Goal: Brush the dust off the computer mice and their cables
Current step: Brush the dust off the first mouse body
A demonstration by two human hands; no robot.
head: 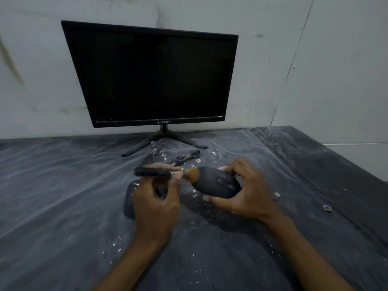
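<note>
Dark bench (63, 196) streaked with white dust; black monitor (151, 74) against stained pale wall (31, 70). Left hand (155, 202) pinching brush (159, 172), right hand (245, 192) gripping mouse (216, 183).

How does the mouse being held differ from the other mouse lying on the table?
The held mouse is lifted off the table in the right hand, with the brush touching it; the other mouse lies on the table, mostly hidden behind the left hand. The held one looks clean; the other carries white specks. Both are dark.
</note>
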